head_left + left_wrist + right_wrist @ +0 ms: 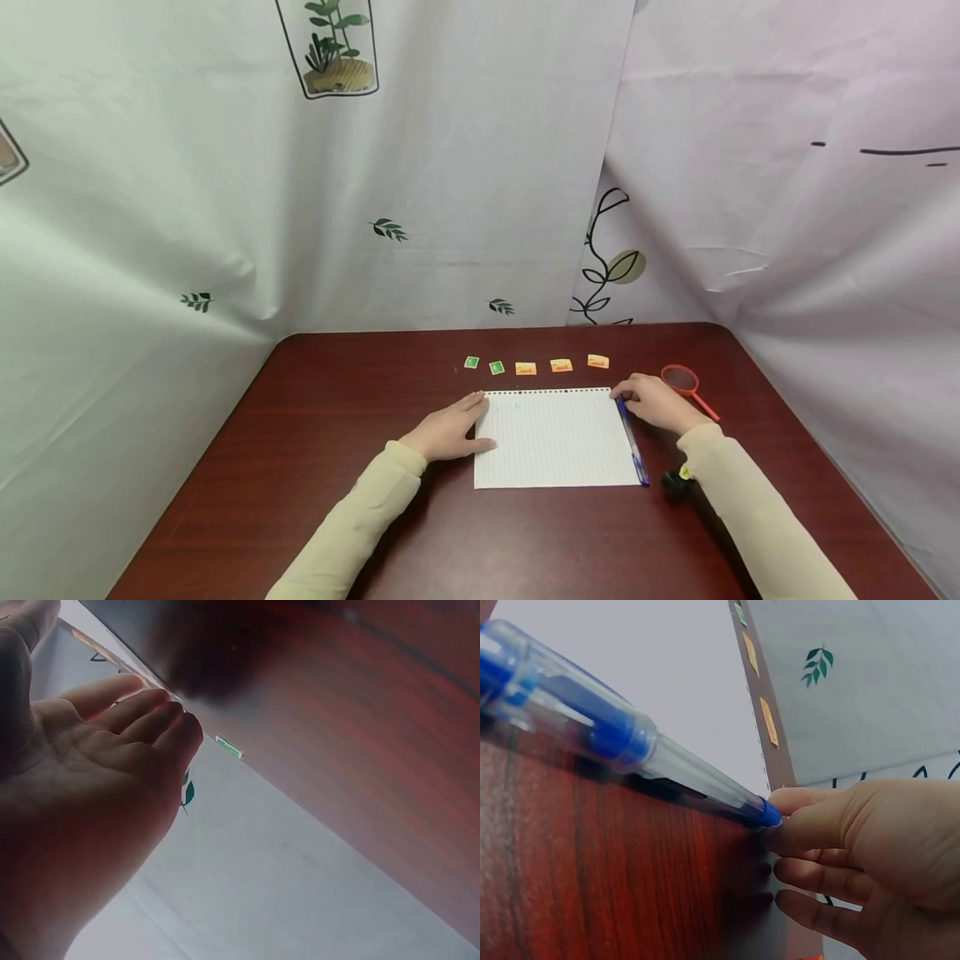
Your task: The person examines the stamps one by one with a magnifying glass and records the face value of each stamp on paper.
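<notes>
A lined sheet of paper (pixel 555 440) with a perforated top edge lies on the table. My left hand (pixel 448 429) rests at its left edge, fingers straight, fingertips and thumb on the paper; the left wrist view shows the palm (pixel 97 772). Along the paper's right edge lies a blue capped clear pen (pixel 632 442). At the top right corner my right hand (pixel 656 400) has its thumb and index finger at the pen's far end; in the right wrist view the fingers (pixel 817 817) pinch at the blue tip of the pen (pixel 705 780).
Behind the paper stand in a row two green stamps (pixel 497 367) and several orange stamps (pixel 561 365). A red magnifying glass (pixel 680 380) lies right of my right hand. A small black object (pixel 676 486) is beside my right sleeve. Patterned cloth (pixel 450 167) hangs behind the table.
</notes>
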`<state>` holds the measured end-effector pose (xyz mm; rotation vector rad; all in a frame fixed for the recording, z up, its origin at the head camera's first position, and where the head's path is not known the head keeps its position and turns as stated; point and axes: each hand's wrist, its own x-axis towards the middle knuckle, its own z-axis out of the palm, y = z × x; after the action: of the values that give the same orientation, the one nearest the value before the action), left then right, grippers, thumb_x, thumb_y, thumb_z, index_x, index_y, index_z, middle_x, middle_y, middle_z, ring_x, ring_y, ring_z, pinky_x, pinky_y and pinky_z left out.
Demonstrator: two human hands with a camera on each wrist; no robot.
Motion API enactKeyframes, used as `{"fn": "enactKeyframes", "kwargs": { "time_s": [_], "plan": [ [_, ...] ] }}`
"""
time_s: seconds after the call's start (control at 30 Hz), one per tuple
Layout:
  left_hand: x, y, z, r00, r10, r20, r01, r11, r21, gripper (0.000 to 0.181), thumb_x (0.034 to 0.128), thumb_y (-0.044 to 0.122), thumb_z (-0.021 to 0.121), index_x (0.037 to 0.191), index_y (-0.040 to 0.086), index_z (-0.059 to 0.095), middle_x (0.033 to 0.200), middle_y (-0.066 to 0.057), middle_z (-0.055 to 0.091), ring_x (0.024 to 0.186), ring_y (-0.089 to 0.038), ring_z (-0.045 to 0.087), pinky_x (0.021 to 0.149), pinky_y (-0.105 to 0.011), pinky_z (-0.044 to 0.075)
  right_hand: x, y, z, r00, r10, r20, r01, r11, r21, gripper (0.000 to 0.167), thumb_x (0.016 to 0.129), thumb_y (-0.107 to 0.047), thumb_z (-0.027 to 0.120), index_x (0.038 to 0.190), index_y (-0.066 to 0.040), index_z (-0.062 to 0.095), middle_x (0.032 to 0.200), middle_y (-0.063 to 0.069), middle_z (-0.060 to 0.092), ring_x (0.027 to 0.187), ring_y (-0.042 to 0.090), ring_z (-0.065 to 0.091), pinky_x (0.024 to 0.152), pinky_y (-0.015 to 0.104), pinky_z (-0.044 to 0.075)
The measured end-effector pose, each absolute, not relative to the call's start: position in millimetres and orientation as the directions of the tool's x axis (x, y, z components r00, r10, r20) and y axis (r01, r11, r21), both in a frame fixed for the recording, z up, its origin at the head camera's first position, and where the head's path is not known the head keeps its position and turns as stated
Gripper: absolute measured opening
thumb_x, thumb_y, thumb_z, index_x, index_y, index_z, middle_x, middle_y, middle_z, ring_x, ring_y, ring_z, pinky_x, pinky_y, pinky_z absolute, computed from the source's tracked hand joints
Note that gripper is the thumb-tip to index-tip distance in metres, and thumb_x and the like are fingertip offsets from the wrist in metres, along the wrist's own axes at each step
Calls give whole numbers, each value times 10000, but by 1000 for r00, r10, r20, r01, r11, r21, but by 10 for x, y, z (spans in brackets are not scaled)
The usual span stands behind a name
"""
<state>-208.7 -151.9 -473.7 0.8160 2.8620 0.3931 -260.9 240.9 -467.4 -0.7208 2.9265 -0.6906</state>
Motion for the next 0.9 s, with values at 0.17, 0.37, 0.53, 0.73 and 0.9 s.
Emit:
{"fn": "enactKeyframes", "kwargs": {
  "time_s": [0.17,0.37,0.53,0.73,0.9],
  "plan": [
    [-2084,-1505,-4729,-852,518,-80,475,828,299,788,956,487,653,1529,7,405,1608,-146,336,1496,-263,294,1131,-437,376,-2616,2400,-4684,-886,-459,62,-439,790,-428,217,887,57,665,1070,-14,757,993,91,672,927,255,639,840,479,559],
    [-2087,-1507,-4733,-854,512,-91,465,830,308,793,954,488,655,1534,11,398,1613,-137,329,1495,-258,294,1130,-438,376,-2635,2392,-4685,-887,-456,65,-439,795,-418,196,870,65,669,1035,-5,748,953,75,674,881,233,627,828,470,554],
    [-2087,-1509,-4733,-852,514,-95,465,828,314,801,951,493,657,1533,7,398,1615,-134,327,1496,-256,294,1138,-433,366,-2635,2389,-4670,-883,-464,76,-452,792,-412,141,866,53,693,977,-15,747,907,54,689,840,208,628,804,458,559],
    [-2094,-1508,-4737,-854,510,-102,459,831,316,817,944,499,663,1537,7,391,1619,-131,319,1499,-246,286,1147,-426,353,-2625,2367,-4649,-885,-463,57,-444,799,-406,101,870,10,727,965,-20,748,904,56,706,807,185,615,778,437,559],
    [-2102,-1509,-4737,-856,508,-99,457,831,318,815,945,501,662,1534,5,395,1618,-135,320,1498,-248,289,1147,-426,353,-2624,2347,-4635,-895,-445,13,-412,817,-403,101,878,-23,739,978,-33,755,924,54,719,805,164,622,779,421,564]
  ]
}}
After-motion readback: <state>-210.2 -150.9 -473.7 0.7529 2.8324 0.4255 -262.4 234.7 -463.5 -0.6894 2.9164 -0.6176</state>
